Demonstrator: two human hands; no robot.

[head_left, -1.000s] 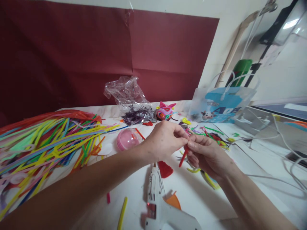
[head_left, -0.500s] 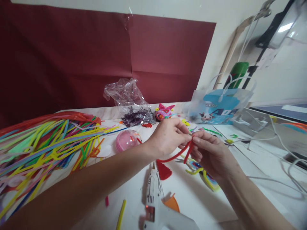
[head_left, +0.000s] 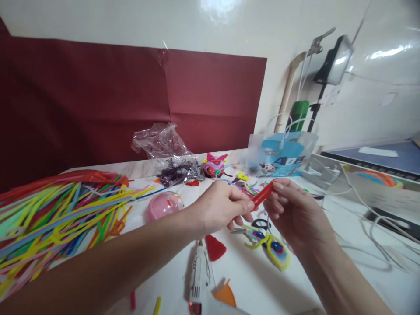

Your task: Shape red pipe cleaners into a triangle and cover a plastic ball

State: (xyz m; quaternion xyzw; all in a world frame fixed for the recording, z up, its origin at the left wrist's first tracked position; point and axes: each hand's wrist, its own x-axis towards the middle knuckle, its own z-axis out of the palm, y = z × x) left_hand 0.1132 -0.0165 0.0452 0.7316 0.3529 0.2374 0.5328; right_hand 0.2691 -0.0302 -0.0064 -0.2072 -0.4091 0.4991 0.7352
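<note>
Between my two hands runs a short doubled length of red pipe cleaner (head_left: pixel 263 195), slanting up to the right. My left hand (head_left: pixel 221 204) pinches its lower end. The fingertips of my right hand (head_left: pixel 292 203) close on the upper end. Below the hands lie yellow-edged eye shapes (head_left: pixel 277 253) with blue and red centres. A white glue gun (head_left: pixel 200 273) rests on the table under my left wrist, its tip beside a flat red piece (head_left: pixel 215 248). An orange fan-shaped piece (head_left: pixel 225 295) is partly under the glue gun's body.
Many coloured pipe cleaners (head_left: pixel 72 214) are heaped at left. A pink clear-topped ball (head_left: pixel 163 205) sits beside my left forearm. Behind stand a clear plastic bag (head_left: pixel 164 144), a pink decorated figure (head_left: pixel 214 166) and a blue-white carrier bag (head_left: pixel 282 153). White cables (head_left: pixel 370 218) trail at right.
The red pipe cleaner hung in two loose lengths from my pinched fingertips; now it is a short doubled strip held between both hands, which have moved apart. The view has tilted up and turned right.
</note>
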